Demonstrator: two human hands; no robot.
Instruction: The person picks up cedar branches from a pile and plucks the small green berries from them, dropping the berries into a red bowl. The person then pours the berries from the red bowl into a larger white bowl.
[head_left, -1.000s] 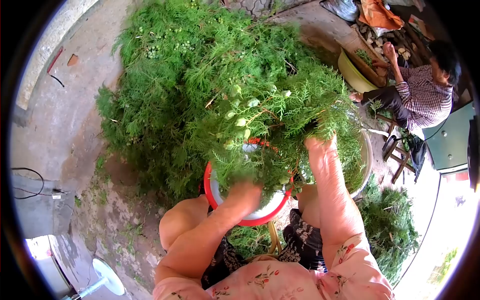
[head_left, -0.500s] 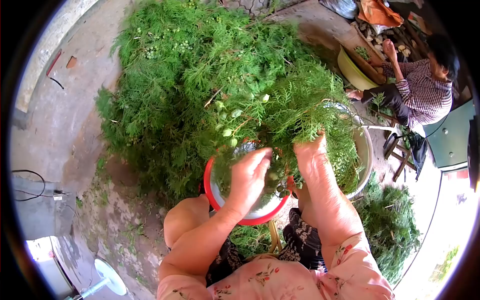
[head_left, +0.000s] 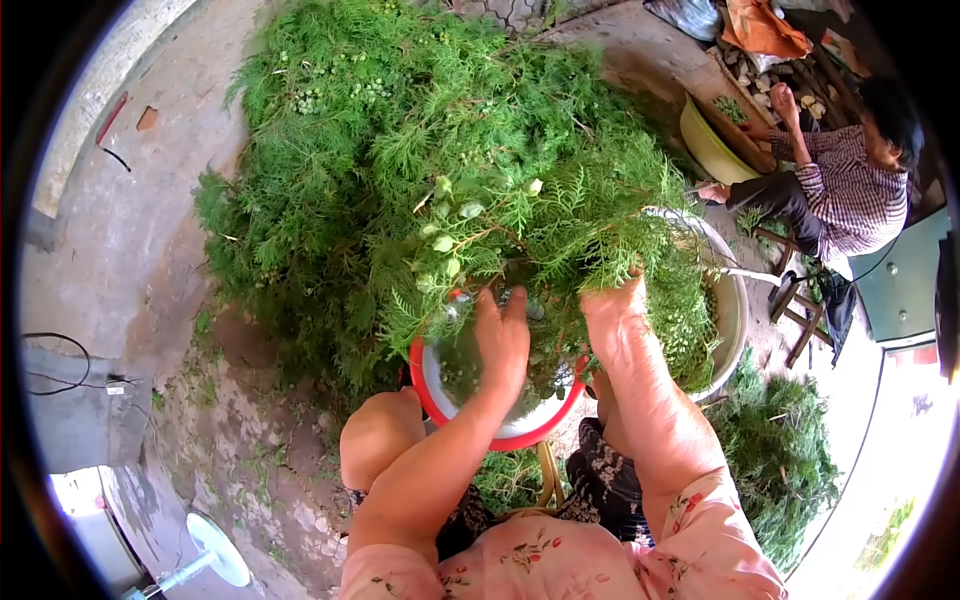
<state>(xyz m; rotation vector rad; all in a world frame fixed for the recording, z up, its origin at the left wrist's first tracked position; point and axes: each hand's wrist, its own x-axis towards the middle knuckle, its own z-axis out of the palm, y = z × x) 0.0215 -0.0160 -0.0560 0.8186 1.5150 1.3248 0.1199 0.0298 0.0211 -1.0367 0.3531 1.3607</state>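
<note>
My right hand [head_left: 616, 300] is closed on a leafy evergreen branch [head_left: 560, 235], which looks like arborvitae; foliage hides the fingertips. The branch's bare stem [head_left: 748, 272] sticks out to the right. Pale green cones [head_left: 443, 243] hang on its left sprays. Over a red-rimmed white basin [head_left: 540, 432] between my knees, my left hand [head_left: 503, 340] reaches up under the sprays. Its thumb and a finger are apart, and nothing shows between them. Small green pieces lie in the basin, partly hidden by my hand and the leaves.
A big heap of cut evergreen branches [head_left: 330, 200] spreads ahead. To the right stand a pale tub [head_left: 735, 330] and a smaller green pile [head_left: 785, 440]. Another person [head_left: 850, 180] sits at the upper right by a yellow-green basin [head_left: 708, 145]. A fan [head_left: 220, 550] stands lower left.
My left hand has turned from a bent, closed pose to pointing upward with fingers apart. The coned sprays have shifted slightly left and down. My right hand stays on the branch.
</note>
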